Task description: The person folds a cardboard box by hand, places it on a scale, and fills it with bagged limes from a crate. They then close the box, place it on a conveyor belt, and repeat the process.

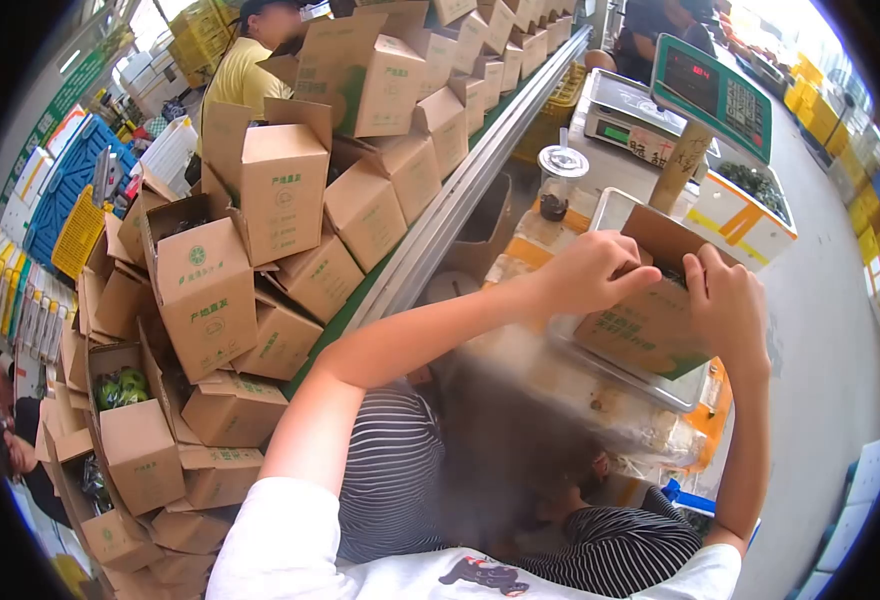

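Note:
A brown cardboard box [632,332] with green print stands open-topped on the metal scale platform [682,398], its rear flap [666,234] raised. My left hand [592,272] is at the box's upper left edge, fingers curled and closed on the rim. At the opposite top edge, my right hand [728,302] grips the cardboard with bent fingers. Something dark shows inside the box between my hands, too little of it to name. Above the box, the scale's green display head [712,98] sits on a tape-wrapped post [676,170].
A lidded plastic cup [562,172] stands left of the box. Behind it is a second scale [628,112]. A white crate [744,214] with dark contents stands beyond. Along the left runs a metal rail [440,220] beside piled cartons [205,290]. A person in yellow [245,75] is behind them.

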{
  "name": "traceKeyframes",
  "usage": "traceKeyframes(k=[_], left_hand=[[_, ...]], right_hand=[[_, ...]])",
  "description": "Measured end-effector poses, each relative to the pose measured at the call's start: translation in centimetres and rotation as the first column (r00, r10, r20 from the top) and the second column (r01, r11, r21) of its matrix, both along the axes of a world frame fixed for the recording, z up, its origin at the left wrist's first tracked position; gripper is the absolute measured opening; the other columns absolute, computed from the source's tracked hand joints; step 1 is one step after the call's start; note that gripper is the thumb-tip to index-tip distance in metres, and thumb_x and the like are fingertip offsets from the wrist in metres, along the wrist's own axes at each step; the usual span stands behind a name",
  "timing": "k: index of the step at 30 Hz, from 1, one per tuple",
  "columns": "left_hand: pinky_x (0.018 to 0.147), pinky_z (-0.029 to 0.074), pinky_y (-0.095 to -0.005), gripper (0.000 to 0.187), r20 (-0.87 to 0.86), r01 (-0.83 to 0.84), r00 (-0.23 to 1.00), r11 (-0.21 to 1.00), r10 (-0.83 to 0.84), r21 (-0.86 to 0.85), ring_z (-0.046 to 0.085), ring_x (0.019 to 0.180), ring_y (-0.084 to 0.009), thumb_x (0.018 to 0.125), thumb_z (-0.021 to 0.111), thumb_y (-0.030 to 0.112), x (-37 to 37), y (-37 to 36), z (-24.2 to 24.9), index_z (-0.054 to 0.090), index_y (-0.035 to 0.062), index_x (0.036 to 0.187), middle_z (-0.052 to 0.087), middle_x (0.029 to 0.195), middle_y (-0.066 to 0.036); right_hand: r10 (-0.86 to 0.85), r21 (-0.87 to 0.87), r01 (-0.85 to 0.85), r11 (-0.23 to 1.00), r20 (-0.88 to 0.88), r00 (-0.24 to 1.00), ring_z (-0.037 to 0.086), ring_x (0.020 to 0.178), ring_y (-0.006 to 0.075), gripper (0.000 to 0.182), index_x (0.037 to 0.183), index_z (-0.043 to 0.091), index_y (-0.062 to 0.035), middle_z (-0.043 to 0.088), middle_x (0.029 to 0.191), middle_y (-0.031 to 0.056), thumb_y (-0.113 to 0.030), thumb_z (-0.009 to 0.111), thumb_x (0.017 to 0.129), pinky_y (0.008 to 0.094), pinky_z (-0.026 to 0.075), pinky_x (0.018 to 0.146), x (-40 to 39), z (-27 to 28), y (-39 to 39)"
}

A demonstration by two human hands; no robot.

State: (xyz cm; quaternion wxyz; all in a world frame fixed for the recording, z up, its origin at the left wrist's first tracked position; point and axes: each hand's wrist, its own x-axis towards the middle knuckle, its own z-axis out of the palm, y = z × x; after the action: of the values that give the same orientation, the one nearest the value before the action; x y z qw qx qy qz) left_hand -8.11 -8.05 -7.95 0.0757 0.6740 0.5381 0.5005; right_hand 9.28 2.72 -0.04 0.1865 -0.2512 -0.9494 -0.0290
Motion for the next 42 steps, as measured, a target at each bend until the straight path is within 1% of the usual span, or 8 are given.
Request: traceKeyframes(k=[8, 11, 20, 23, 26, 30, 38, 42], left_hand=[[0.086, 0.047, -0.0389, 0.080, 0.373, -0.040, 0.913, 0.949, 0.162, -0.313, 0.060, 0.094, -0.0308, 0.084, 0.072, 0.033, -1.3, 2.4, 0.5, 0.022, -0.0063, 0.132, 0.057, 0.099, -0.024], [0.098, 0.038, -0.0443, 0.080, -0.033, -0.466, 0.883, 0.883, 0.468, 0.048, 0.047, 0.112, -0.0371, 0.081, 0.074, 0.034, -0.2, 3.2, -0.8, 0.027, -0.0070, 0.132, 0.041, 0.114, -0.028], [0.082, 0.035, -0.0458, 0.029, 0.013, -0.176, 0.984, 0.984, 0.176, -0.033, 0.051, 0.099, -0.0260, 0.079, 0.071, 0.026, -0.2, 1.6, -1.0, 0.050, 0.0087, 0.070, 0.056, 0.083, -0.001], [0.086, 0.035, -0.0460, 0.029, -0.064, -0.170, 0.984, 0.982, 0.165, -0.082, 0.050, 0.098, -0.0288, 0.077, 0.073, 0.031, 0.1, 0.9, -1.4, 0.053, 0.0096, 0.084, 0.055, 0.092, -0.009], [0.097, 0.035, -0.0518, 0.072, -0.104, -0.453, 0.888, 0.890, 0.447, -0.046, 0.047, 0.117, -0.0338, 0.073, 0.075, 0.051, 0.9, 1.5, -3.4, 0.048, 0.0091, 0.124, 0.054, 0.116, -0.022], [0.112, 0.028, -0.0504, 0.138, 0.401, 0.105, 0.869, 0.682, 0.291, -0.723, 0.024, 0.141, -0.0439, 0.057, 0.068, 0.082, 0.6, 2.0, -2.3, 0.002, 0.0040, 0.150, 0.012, 0.151, -0.034], [0.106, 0.036, -0.0481, 0.121, 0.421, 0.109, 0.821, 0.618, 0.386, -0.779, 0.037, 0.129, -0.0459, 0.059, 0.073, 0.068, 5.8, 1.8, 2.8, 0.015, 0.0135, 0.149, 0.029, 0.139, -0.031], [0.105, 0.036, -0.0467, 0.111, 0.395, -0.063, 0.768, 0.673, 0.505, -0.737, 0.039, 0.127, -0.0451, 0.060, 0.075, 0.059, 6.5, 0.0, 3.8, 0.024, 0.0099, 0.145, 0.029, 0.139, -0.033]], right_hand=[[-0.165, -0.116, 0.140, 0.983, -0.247, 0.955, 0.064, 0.078, 0.0366, 0.022, 0.101, 0.056, -0.0066, 0.063, 0.080, 0.0177, -0.026, 0.047, 0.096, 0.0472, 0.048, 0.071, -1.7, -3.5, 3.4], [-0.047, 0.291, 0.150, 0.945, -0.333, 0.942, 0.056, 0.095, 0.0302, 0.023, 0.101, 0.056, -0.0045, 0.055, 0.091, 0.0142, -0.025, 0.051, 0.094, 0.0429, 0.043, 0.085, -1.9, -4.1, 3.5], [0.095, -0.035, -0.104, 0.994, -0.193, 0.977, 0.051, 0.087, 0.0323, 0.019, 0.082, 0.055, 0.0004, 0.053, 0.090, 0.0125, -0.016, 0.051, 0.092, 0.0437, 0.041, 0.083, -0.6, -4.2, 2.5], [0.004, -0.321, -0.061, 0.945, -0.174, 0.985, 0.055, 0.084, 0.0374, 0.026, 0.088, 0.057, -0.0002, 0.059, 0.093, 0.0163, -0.022, 0.045, 0.095, 0.0456, 0.041, 0.082, 0.0, -6.0, 2.9], [-0.031, -0.272, 0.026, 0.962, -0.013, 0.999, 0.057, 0.083, 0.0408, 0.033, 0.094, 0.057, -0.0007, 0.061, 0.092, 0.0217, -0.027, 0.038, 0.097, 0.0472, 0.041, 0.081, 1.3, -5.4, 2.3], [0.056, -0.298, -0.121, 0.947, -0.220, 0.974, 0.055, 0.079, 0.0368, 0.035, 0.095, 0.055, -0.0001, 0.058, 0.084, 0.0227, -0.030, 0.036, 0.097, 0.0438, 0.042, 0.076, 3.0, -7.7, 5.4], [-0.078, -0.595, -0.239, 0.767, -0.457, 0.886, 0.057, 0.086, 0.0210, 0.034, 0.105, 0.058, -0.0010, 0.061, 0.091, 0.0111, -0.028, 0.038, 0.098, 0.0317, 0.045, 0.082, 6.8, -8.9, 6.2], [-0.043, -0.336, -0.155, 0.929, -0.513, 0.857, 0.058, 0.097, 0.0232, 0.024, 0.112, 0.057, -0.0003, 0.061, 0.102, 0.0117, -0.012, 0.045, 0.094, 0.0361, 0.044, 0.090, 6.7, -8.1, 5.1]])
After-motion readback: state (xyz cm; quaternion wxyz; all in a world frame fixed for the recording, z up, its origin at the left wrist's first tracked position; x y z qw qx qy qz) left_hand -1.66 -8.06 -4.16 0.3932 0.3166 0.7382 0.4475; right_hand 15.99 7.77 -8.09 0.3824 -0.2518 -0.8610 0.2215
